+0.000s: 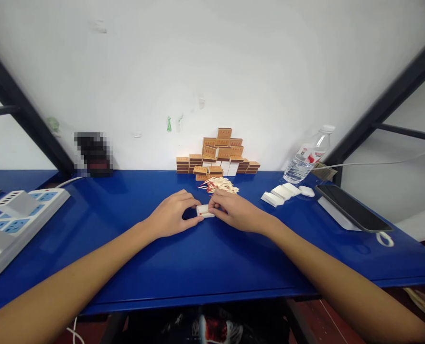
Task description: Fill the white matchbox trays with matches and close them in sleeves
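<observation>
A small white matchbox tray (202, 209) lies on the blue table in front of me. My left hand (178, 212) has thumb and index finger closed around its left end. Over the tray's right end, the fingers of my right hand (226, 208) are pinched together. A pale matchstick (206, 214) with a red head lies along the tray's near side and runs under those fingertips. Just beyond my right hand is a loose heap of red-tipped matches (221, 185). Behind the heap, brown matchboxes (224, 152) are stacked in a stepped pile against the wall.
White empty-looking trays (282, 193) and a white earphone case (306, 191) lie to the right. Farther right are a water bottle (307, 157) and a phone (352, 206) leaning on a stand. A power strip (50, 203) occupies the left side.
</observation>
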A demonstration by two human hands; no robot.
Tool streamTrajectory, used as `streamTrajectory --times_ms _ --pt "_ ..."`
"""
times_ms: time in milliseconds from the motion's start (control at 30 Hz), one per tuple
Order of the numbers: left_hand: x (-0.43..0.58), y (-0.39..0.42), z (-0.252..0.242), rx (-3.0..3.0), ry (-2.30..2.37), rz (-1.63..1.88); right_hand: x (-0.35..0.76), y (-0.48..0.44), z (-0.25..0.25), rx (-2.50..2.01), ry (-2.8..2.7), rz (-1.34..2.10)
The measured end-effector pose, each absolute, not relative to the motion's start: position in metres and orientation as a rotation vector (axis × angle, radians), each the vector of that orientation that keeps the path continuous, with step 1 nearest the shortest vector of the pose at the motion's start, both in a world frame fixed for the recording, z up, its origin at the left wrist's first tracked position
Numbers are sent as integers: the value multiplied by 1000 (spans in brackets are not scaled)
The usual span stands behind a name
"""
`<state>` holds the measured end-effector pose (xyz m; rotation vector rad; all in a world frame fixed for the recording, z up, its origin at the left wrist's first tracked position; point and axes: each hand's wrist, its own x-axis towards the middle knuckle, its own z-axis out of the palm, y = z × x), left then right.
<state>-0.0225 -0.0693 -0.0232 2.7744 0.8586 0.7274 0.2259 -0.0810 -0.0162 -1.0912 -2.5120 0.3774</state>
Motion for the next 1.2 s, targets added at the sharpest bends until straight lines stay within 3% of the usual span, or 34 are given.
streamTrajectory --times_ms 767,1200 --pt "-20 -71 -23 2886 787 779 219 -83 -16 -1165 -2562 268" --pt "-24 -68 -23 2667 916 800 257 -68 10 -1198 -2472 458"
